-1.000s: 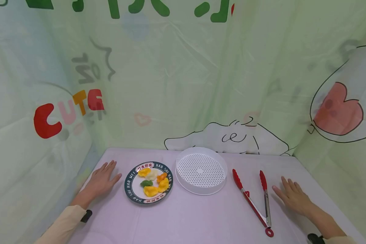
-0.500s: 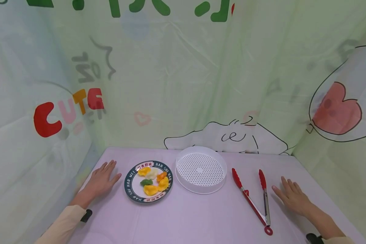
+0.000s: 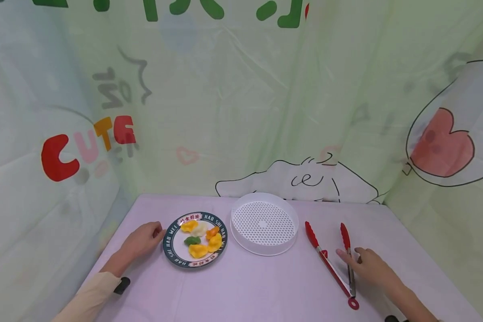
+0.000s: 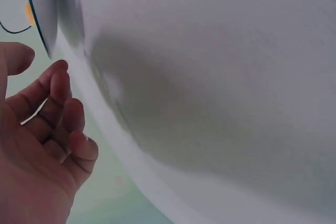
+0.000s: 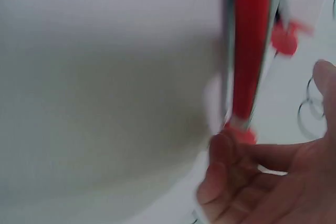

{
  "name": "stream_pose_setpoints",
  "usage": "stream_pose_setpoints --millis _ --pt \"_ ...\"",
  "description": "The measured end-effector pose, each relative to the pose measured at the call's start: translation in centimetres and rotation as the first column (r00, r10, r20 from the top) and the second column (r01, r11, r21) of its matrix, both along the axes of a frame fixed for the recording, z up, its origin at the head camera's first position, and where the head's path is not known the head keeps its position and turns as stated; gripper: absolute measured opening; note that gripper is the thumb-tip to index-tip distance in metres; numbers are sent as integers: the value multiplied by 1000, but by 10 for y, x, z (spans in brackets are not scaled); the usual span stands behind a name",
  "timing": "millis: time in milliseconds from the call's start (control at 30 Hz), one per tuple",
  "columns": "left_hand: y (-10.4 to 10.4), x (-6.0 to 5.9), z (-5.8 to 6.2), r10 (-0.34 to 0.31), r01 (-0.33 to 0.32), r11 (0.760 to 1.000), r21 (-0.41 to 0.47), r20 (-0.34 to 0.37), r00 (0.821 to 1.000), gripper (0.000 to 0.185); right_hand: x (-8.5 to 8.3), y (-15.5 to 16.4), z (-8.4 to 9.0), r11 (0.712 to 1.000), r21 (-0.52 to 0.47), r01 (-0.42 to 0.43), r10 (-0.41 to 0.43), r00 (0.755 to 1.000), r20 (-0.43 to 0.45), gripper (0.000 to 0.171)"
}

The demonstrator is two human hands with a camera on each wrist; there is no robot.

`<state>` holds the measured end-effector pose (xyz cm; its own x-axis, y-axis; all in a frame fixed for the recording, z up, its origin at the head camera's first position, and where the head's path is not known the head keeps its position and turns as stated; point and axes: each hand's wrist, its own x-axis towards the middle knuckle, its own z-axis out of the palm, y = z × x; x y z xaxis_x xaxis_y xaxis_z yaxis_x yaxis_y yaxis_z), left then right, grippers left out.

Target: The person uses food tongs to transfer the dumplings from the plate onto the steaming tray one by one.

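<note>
A round plate with a dark patterned rim holds several dumplings in yellow, white, green and orange. At its left rim is my left hand, fingers loosely bent; the left wrist view shows a gap between thumb and fingertips, with the plate's edge just past them. Red-tipped metal tongs lie spread on the table, hinge end toward me. My right hand is over their right arm, thumb to the left and fingers to the right. In the right wrist view the fingertips are right by a red tip.
A white round steamer tray with a perforated base stands between the plate and the tongs, near the table's back edge. Light purple cloth covers the table. Printed curtains hang behind it and at both sides.
Both hands were lying flat at the table's sides. My left hand has moved right to the plate's rim with fingers bending, and my right hand has moved left over the tongs.
</note>
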<state>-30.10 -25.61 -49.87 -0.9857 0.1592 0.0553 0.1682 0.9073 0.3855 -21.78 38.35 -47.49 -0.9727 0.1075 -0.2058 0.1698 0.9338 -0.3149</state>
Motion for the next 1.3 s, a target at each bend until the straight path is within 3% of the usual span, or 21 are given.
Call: stream_pose_setpoints --millis 133,267,533,733,867,1000,1300 --pt "7 1 2 11 -16 998 55 98 995 23 7 -21 -7 1000 16 21 -22 999 47 113" --pt "11 1 0 13 -28 995 96 153 988 23 12 -33 -11 999 18 41 -41 999 23 123" --pt "12 -1 -3 24 -44 992 117 167 986 24 13 -37 -12 995 -59 76 -77 997 -25 112" --pt "14 -1 4 17 -40 991 131 167 986 23 14 -40 10 993 -100 64 -74 992 -103 110" --pt "14 0 5 18 -41 991 129 174 985 23 15 -52 27 983 -182 5 -41 981 -192 95" --pt "14 1 3 33 -56 991 124 182 983 23 20 -76 39 975 -210 -68 18 972 -233 96" --pt "16 4 2 31 -53 991 120 184 982 23 26 -140 51 973 -192 -131 108 986 -128 110"
